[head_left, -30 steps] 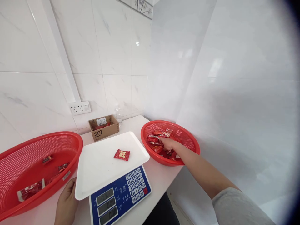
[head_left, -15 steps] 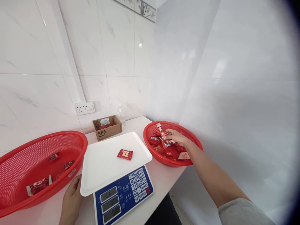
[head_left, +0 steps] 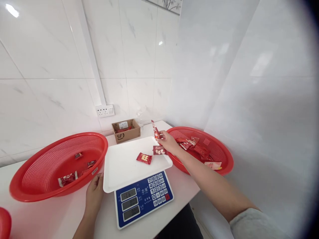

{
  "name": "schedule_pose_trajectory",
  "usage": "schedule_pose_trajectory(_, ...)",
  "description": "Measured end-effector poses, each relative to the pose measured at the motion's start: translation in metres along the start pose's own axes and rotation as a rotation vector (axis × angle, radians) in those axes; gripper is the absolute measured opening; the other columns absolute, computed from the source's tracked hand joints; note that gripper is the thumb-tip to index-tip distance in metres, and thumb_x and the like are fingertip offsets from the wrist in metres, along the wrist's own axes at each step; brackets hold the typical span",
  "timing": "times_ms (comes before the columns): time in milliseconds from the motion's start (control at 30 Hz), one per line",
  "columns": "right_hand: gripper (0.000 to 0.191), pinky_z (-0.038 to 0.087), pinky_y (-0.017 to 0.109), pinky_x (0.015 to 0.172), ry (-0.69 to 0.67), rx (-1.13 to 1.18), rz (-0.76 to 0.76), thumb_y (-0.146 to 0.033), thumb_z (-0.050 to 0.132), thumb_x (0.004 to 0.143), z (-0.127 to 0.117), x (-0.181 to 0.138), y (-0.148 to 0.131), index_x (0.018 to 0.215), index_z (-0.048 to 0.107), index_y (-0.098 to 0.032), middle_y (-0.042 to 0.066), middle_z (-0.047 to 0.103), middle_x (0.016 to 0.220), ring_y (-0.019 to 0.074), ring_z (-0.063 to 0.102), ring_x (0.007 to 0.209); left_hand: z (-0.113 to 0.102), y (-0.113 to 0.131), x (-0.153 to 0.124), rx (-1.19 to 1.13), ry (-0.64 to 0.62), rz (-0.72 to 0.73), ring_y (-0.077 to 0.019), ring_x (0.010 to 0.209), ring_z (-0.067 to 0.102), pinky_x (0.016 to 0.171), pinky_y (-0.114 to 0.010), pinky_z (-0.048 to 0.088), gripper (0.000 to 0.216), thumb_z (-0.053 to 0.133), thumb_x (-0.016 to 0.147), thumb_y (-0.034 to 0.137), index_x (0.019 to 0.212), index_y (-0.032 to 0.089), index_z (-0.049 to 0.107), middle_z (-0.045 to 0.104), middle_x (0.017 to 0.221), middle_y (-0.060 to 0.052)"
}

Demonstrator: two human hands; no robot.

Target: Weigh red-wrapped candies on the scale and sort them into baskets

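My right hand [head_left: 168, 142] is closed on a slim red snack packet [head_left: 155, 130] above the right rim of a white weighing tray [head_left: 119, 159]. A darker red packet [head_left: 159, 150] hangs under the fingers over the tray; its grip is partly hidden. A red packet with gold lettering [head_left: 144, 158] lies flat on the tray. The tray sits on a blue digital scale [head_left: 144, 199] with a keypad and displays. At the tray's left edge, my left hand [head_left: 95, 187] has its fingers bent in against the tray, the tips partly hidden.
A red basket [head_left: 224, 162] with several snack packets stands right of the tray. Another red basket [head_left: 18, 186] with a few packets stands left. Behind are a cardboard box [head_left: 129, 134], a clear bottle [head_left: 139, 118] and a wall socket [head_left: 105, 111]. Another red rim [head_left: 5, 222] shows lower left.
My right hand has come out of the right basket with packets and moved left to the tray's edge. My left hand stays by the tray. The view has shifted left.
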State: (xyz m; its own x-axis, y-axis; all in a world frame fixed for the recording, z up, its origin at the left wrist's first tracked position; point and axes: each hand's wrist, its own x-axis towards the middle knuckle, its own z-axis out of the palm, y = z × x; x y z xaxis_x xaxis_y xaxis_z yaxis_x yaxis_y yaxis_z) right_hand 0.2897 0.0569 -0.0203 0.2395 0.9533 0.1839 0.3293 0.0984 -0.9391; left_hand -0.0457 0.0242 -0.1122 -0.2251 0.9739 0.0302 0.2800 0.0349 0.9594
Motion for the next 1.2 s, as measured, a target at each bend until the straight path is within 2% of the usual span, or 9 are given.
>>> schedule_pose_trajectory(133,0.026,0.056,0.023,0.05,0.001,0.026,-0.004,-0.024,0.057,0.077,0.028,0.002,-0.001,0.102,0.051,-0.024,0.001,0.061,0.099,0.0099,0.059,0.065,-0.002,0.0,0.001,0.014,0.023,0.016,-0.0316,0.094,0.062,0.075,-0.038,0.048,0.053,0.049,0.074,0.063,0.094,0.017,0.066,0.07,0.1,-0.011)
schedule_pose_trajectory(267,0.029,0.056,0.022,0.051,0.027,0.025,-0.027,-0.027,0.055,0.078,0.027,0.001,-0.009,0.107,0.049,-0.023,0.002,0.062,0.1,0.0104,0.06,0.068,-0.003,0.0,0.001,0.013,0.033,0.025,-0.0319,0.093,0.062,0.073,-0.038,0.048,0.055,0.05,0.074,0.065,0.093,0.016,0.066,0.07,0.098,-0.011)
schedule_pose_trajectory(533,0.026,0.054,0.028,0.061,0.091,-0.162,-0.003,-0.031,0.052,0.081,-0.026,-0.026,-0.012,0.106,0.054,-0.022,0.007,0.067,0.109,0.0179,0.066,0.084,-0.002,0.003,-0.001,0.014,0.014,0.032,-0.0291,0.088,0.063,0.067,-0.034,0.048,0.056,0.048,0.075,0.066,0.095,0.017,0.066,0.07,0.095,-0.009)
schedule_pose_trajectory(667,0.023,0.048,0.039,0.089,0.138,-0.355,0.028,-0.026,0.057,0.078,-0.065,-0.049,0.004,0.1,0.061,-0.022,0.007,0.068,0.111,0.0243,0.063,0.105,-0.002,0.002,0.0,0.017,0.021,0.03,-0.0272,0.081,0.062,0.066,-0.034,0.048,0.055,0.048,0.075,0.066,0.093,0.017,0.066,0.071,0.092,-0.009)
schedule_pose_trajectory(800,0.03,0.042,0.057,0.091,0.243,-0.527,0.125,-0.023,0.054,0.078,-0.092,-0.067,0.022,0.106,0.065,-0.02,0.015,0.069,0.108,0.0381,0.06,0.108,-0.001,0.0,0.0,0.015,0.026,0.029,-0.028,0.087,0.062,0.071,-0.035,0.048,0.054,0.048,0.075,0.065,0.094,0.017,0.066,0.07,0.096,-0.009)
schedule_pose_trajectory(867,0.033,0.039,0.061,0.092,0.289,-0.569,0.129,-0.023,0.048,0.082,-0.096,-0.071,0.023,0.111,0.064,-0.019,0.017,0.068,0.112,0.0402,0.058,0.111,-0.001,0.0,-0.001,0.018,0.025,0.026,-0.0285,0.089,0.062,0.072,-0.035,0.049,0.054,0.048,0.075,0.064,0.095,0.018,0.066,0.07,0.097,-0.009)
schedule_pose_trajectory(1000,0.034,0.045,0.045,0.095,0.231,-0.523,-0.004,-0.028,0.04,0.089,-0.077,-0.072,0.01,0.116,0.06,-0.023,0.009,0.066,0.117,0.0265,0.06,0.111,-0.002,0.001,-0.003,0.03,0.024,0.017,-0.0296,0.088,0.062,0.07,-0.035,0.049,0.054,0.049,0.074,0.066,0.093,0.017,0.067,0.071,0.096,-0.009)
schedule_pose_trajectory(1100,0.032,0.052,0.035,0.087,0.106,-0.45,-0.113,-0.032,0.04,0.091,-0.044,-0.067,-0.002,0.116,0.059,-0.024,0.006,0.066,0.119,0.0193,0.064,0.102,-0.002,0.002,-0.002,0.038,0.032,0.014,-0.0299,0.087,0.062,0.07,-0.037,0.049,0.057,0.048,0.074,0.067,0.092,0.017,0.067,0.07,0.095,-0.01)
schedule_pose_trajectory(1200,0.033,0.053,0.032,0.085,-0.001,-0.425,-0.197,-0.03,0.042,0.091,-0.008,-0.06,-0.009,0.119,0.057,-0.023,0.006,0.065,0.12,0.0163,0.066,0.094,-0.003,0.003,-0.002,0.042,0.043,0.021,-0.0293,0.085,0.062,0.071,-0.037,0.048,0.057,0.049,0.073,0.068,0.091,0.017,0.067,0.07,0.092,-0.01)
